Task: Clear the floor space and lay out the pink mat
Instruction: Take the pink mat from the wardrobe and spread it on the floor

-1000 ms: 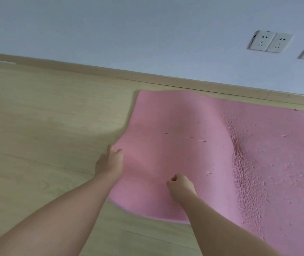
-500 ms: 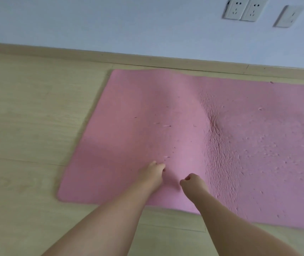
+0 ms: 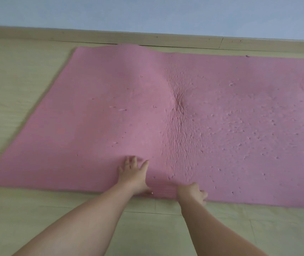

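Pink is covering most of the boards in front of me: the pink mat (image 3: pixel 166 108) is lying unrolled on the pale wooden floor (image 3: pixel 18 89), its far long edge running just beside the skirting board (image 3: pixel 110 36) under the bluish wall (image 3: pixel 147 12). That far edge is humping up slightly near its left end. The left short edge is lying flat, with bare floor opening wide beyond it. The right end is running out of sight. A strip of bare floor is showing along the near edge, where the person's forearms are crossing it. A wrinkled ridge is running across the mat's width near the middle, and the surface to its right is looking pitted.

The left hand (image 3: pixel 134 174) is pressing down on the mat just inside the near edge, palm down, fingers straight and spread. The right hand (image 3: pixel 192 191) is sitting close beside it, right at the near edge, fingers curling around that edge and gripping it.
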